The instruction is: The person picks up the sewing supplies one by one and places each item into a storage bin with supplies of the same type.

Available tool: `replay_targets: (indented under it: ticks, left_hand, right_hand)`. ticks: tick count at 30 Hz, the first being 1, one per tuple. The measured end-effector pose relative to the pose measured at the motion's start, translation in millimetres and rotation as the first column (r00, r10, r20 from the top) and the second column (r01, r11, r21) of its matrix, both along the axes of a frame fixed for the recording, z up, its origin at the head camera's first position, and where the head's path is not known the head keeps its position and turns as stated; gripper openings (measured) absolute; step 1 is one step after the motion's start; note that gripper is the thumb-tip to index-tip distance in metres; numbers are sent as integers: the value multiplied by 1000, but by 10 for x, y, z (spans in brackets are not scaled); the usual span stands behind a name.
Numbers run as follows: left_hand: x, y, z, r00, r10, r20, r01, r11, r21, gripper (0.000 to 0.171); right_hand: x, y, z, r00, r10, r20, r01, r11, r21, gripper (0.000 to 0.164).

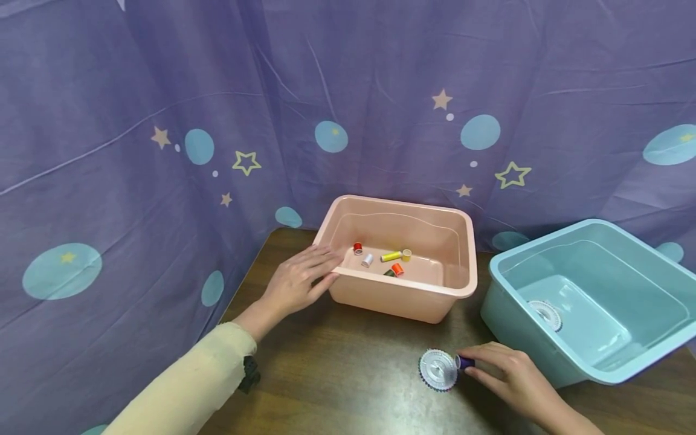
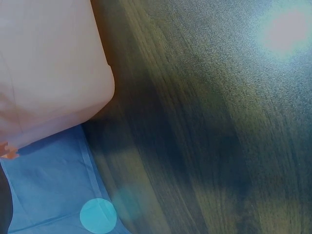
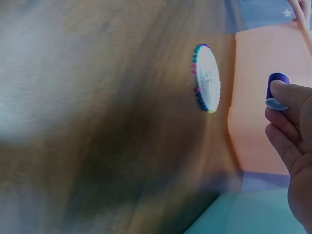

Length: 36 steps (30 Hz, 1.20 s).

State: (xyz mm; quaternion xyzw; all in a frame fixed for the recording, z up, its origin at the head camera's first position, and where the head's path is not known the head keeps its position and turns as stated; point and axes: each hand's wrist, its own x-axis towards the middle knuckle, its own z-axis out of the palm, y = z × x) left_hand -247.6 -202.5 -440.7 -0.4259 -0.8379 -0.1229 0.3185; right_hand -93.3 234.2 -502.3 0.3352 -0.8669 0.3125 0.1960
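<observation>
Between thumb and fingers my right hand (image 1: 513, 374) pinches a purple thread spool (image 1: 464, 362); in the right wrist view the spool (image 3: 278, 91) shows its pale end. Just left of it on the table lies a round pin wheel (image 1: 438, 370) edged with coloured pin heads. My left hand (image 1: 301, 278) rests with straight fingers on the near left corner of the pink bin (image 1: 402, 293). Inside that bin lie several thread spools, among them a red one (image 1: 357, 248), a white one (image 1: 367, 260), a yellow one (image 1: 391, 257) and an orange one (image 1: 398, 270).
A light blue bin (image 1: 535, 344) stands at the right, with another pin wheel (image 1: 545, 315) inside. The wooden table (image 1: 337, 374) runs beneath both bins. A purple curtain (image 1: 375, 90) with stars and dots hangs behind and to the left.
</observation>
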Motion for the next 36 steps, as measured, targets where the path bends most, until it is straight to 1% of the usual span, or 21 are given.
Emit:
replay_targets:
  ticks: [4,10,15,19,26,29,30,33,34,36]
  left_hand:
    - [-5,2,-4,1000,-2,-4,2,1000,3,44]
    - [2,4,10,1000,-3,2,3,1000,1,42]
    - [1,-2,9,1000,-1,6,1,1000,-3,44]
    - [-3,-9,0,1000,-2,7,2,1000,-4,45]
    - [-9,-6,2,1000,-1,11,1,1000,-6,45]
    - [-10,-8,3,1000,-5,10,5,1000,-5,45]
    - [-11,-8,3,1000,-7,10,7,1000,-4,45]
    - [-12,-11,4,1000,-6,16,6,1000,-6,43]
    - [-10,-12,6,1000,-5,20,5,1000,-7,43]
    - [-9,-13,8,1000,-3,24,3,1000,-6,42]
  right_hand:
    - [-61,-23,73,999,28,-34,-28,999,-22,57]
    - [-162,-61,218,994,66,-82,-69,997,-26,58]
    - [-235,-119,351,994,69,-86,-71,997,-15,57]
    - [-266,-175,437,996,57,-66,-57,998,0,55]
    - [-310,-242,554,992,82,-94,-83,997,-4,56]
    - [-316,-257,629,991,90,-94,-90,996,0,55]
    - [-317,-260,654,991,95,-93,-95,995,0,53]
    - [-320,-268,730,990,103,-95,-103,995,2,30]
    - [-322,-270,753,990,104,-97,-104,995,0,25]
    - [-331,-273,802,991,99,-95,-99,995,2,27]
